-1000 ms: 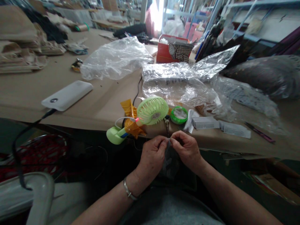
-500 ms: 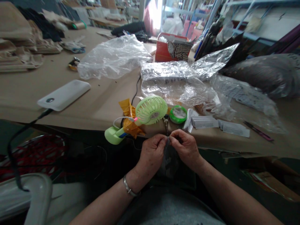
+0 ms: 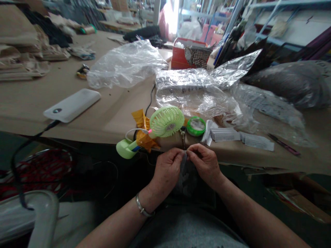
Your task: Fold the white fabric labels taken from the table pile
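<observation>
My left hand (image 3: 169, 163) pinches the top of a thin, greyish, sheer piece (image 3: 183, 168) between thumb and forefinger. Fingertip to fingertip with it, my right hand (image 3: 204, 162) is closed in a pinch on the same piece. The piece hangs down between my hands in front of the table edge; whether it is cloth or plastic film I cannot tell. Just beyond my fingertips a small metal rod (image 3: 183, 136) stands at the edge. Behind it are a green handheld fan (image 3: 167, 121) and a round green tub (image 3: 196, 126) with whitish contents.
White printed labels (image 3: 224, 134) lie in stacks at the right, beside purple-handled tweezers or snips (image 3: 286, 144). Clear plastic bags (image 3: 126, 63) spread over the table (image 3: 113, 110). A white power bank (image 3: 73, 105) with a cable lies left. A red box (image 3: 178, 57) stands farther back.
Both hands hold nearly the same position, still pinching the piece. The view has shifted very slightly; nothing on the table has visibly moved.
</observation>
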Demonstrator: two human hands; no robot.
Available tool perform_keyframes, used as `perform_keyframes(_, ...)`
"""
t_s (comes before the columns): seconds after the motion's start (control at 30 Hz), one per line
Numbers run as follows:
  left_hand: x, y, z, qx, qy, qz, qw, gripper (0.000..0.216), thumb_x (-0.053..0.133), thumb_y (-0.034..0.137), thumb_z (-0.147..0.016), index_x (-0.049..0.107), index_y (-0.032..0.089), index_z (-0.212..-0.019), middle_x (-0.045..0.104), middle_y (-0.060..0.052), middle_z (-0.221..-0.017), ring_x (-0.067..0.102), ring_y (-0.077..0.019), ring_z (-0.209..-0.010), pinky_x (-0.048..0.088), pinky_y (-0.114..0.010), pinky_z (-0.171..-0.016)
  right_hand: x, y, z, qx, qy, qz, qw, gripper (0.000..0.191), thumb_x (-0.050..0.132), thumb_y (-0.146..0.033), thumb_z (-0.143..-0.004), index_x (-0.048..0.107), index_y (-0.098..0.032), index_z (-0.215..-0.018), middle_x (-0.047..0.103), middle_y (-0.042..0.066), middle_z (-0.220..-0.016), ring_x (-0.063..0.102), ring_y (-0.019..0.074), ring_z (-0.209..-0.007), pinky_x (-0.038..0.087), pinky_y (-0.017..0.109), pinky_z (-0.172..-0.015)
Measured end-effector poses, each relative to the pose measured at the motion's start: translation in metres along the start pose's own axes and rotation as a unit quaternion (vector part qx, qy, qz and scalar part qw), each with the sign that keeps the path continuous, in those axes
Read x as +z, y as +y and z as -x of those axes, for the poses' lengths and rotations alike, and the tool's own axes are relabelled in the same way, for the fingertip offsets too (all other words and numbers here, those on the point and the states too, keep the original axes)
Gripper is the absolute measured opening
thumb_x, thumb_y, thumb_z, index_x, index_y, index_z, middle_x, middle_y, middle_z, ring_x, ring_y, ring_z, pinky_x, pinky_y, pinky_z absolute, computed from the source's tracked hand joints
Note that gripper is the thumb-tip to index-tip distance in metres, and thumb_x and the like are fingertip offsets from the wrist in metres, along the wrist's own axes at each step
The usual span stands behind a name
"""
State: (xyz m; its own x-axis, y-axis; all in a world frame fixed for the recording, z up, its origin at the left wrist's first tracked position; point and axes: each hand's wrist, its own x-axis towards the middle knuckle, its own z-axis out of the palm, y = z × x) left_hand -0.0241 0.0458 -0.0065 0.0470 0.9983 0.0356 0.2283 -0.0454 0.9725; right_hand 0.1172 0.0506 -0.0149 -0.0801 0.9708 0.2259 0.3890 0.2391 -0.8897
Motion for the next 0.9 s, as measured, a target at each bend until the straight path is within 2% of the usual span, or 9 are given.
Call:
perform_keyframes(0.1, -0.002, 0.000, 0.008, -0.023, -0.015, 0.003, 1.000, 0.019, 0.052, 0.020, -0.082, 0.067, 0.016, -0.072, 0.066, 0.002, -0.065, 0.057, -0.0106, -0.062, 0.042, -0.019, -0.060, -0.010, -0.002, 0.011, -0.021, -0.009, 0.023, 0.999, 0.012, 0.059, -0.026, -0.084, 0.062, -0.018, -0.092, 0.062, -0.002, -0.068, 0.059, 0.0110, -0.060, 0.046, 0.020, -0.058)
perform_keyframes(0.2, 0.000, -0.006, 0.012, -0.052, -0.028, -0.002, 0.998, 0.020, 0.052, 0.023, -0.082, 0.068, 0.016, -0.073, 0.066, 0.001, -0.065, 0.058, -0.0126, -0.062, 0.043, -0.021, -0.060, -0.032, -0.001, 0.018, -0.098, 0.010, 0.107, 0.989, 0.010, 0.059, -0.022, -0.085, 0.062, -0.020, -0.095, 0.065, -0.001, -0.076, 0.062, 0.0119, -0.066, 0.049, 0.022, -0.063)
perform_keyframes(0.27, 0.003, -0.013, 0.012, -0.073, -0.043, 0.002, 0.996, 0.019, 0.053, 0.024, -0.081, 0.070, 0.016, -0.080, 0.070, -0.002, -0.074, 0.063, -0.0154, -0.071, 0.046, -0.023, -0.066, -0.048, 0.003, 0.017, -0.161, 0.047, 0.189, 0.968, 0.007, 0.057, -0.020, -0.086, 0.062, -0.020, -0.091, 0.065, 0.001, -0.081, 0.062, 0.0142, -0.074, 0.050, 0.025, -0.071)
perform_keyframes(0.33, 0.007, -0.021, 0.011, -0.098, -0.049, 0.003, 0.994, 0.021, 0.056, 0.024, -0.079, 0.071, 0.015, -0.091, 0.073, -0.006, -0.088, 0.066, -0.0189, -0.083, 0.047, -0.026, -0.076, -0.063, 0.011, 0.011, -0.200, 0.082, 0.280, 0.936, 0.012, 0.056, -0.021, -0.087, 0.063, -0.020, -0.096, 0.065, 0.005, -0.088, 0.060, 0.0190, -0.086, 0.049, 0.032, -0.080)
perform_keyframes(0.4, 0.011, -0.028, 0.012, -0.122, -0.054, -0.003, 0.991, 0.026, 0.058, 0.024, -0.077, 0.071, 0.014, -0.097, 0.073, -0.009, -0.097, 0.066, -0.0217, -0.090, 0.046, -0.029, -0.082, -0.071, 0.021, 0.004, -0.206, 0.085, 0.365, 0.904, 0.022, 0.057, -0.025, -0.086, 0.063, -0.017, -0.106, 0.064, 0.009, -0.098, 0.056, 0.0247, -0.099, 0.045, 0.040, -0.089)
perform_keyframes(0.5, 0.015, -0.032, 0.016, -0.132, -0.073, -0.010, 0.989, 0.025, 0.057, 0.023, -0.076, 0.071, 0.013, -0.095, 0.073, -0.009, -0.095, 0.066, -0.0227, -0.088, 0.047, -0.030, -0.080, -0.071, 0.035, 0.000, -0.207, 0.065, 0.429, 0.877, 0.026, 0.058, -0.026, -0.086, 0.063, -0.017, -0.110, 0.065, 0.010, -0.107, 0.051, 0.0277, -0.109, 0.040, 0.043, -0.094)
perform_keyframes(0.67, 0.018, -0.023, 0.020, -0.133, -0.103, 0.014, 0.986, 0.019, 0.055, 0.022, -0.077, 0.072, 0.016, -0.080, 0.073, -0.005, -0.079, 0.064, -0.0199, -0.078, 0.045, -0.027, -0.073, -0.066, 0.042, 0.004, -0.241, 0.097, 0.408, 0.875, 0.016, 0.059, -0.022, -0.087, 0.067, -0.020, -0.100, 0.070, 0.005, -0.099, 0.056, 0.0234, -0.101, 0.038, 0.041, -0.093)
perform_keyframes(0.8, 0.023, -0.013, 0.017, -0.146, -0.123, 0.041, 0.981, 0.016, 0.057, 0.021, -0.075, 0.072, 0.016, -0.075, 0.069, -0.003, -0.073, 0.061, -0.0176, -0.073, 0.043, -0.026, -0.069, -0.071, 0.040, 0.004, -0.254, 0.104, 0.352, 0.895, 0.010, 0.060, -0.020, -0.087, 0.069, -0.022, -0.090, 0.071, 0.003, -0.090, 0.058, 0.0208, -0.092, 0.041, 0.040, -0.087)
perform_keyframes(0.9, 0.030, -0.005, 0.016, -0.194, -0.148, 0.098, 0.965, 0.014, 0.059, 0.022, -0.075, 0.070, 0.014, -0.074, 0.068, -0.004, -0.071, 0.059, -0.0162, -0.069, 0.044, -0.026, -0.066, -0.075, 0.035, 0.006, -0.264, 0.113, 0.297, 0.911, 0.010, 0.061, -0.016, -0.085, 0.068, -0.022, -0.089, 0.071, 0.003, -0.087, 0.058, 0.0203, -0.091, 0.043, 0.040, -0.084)
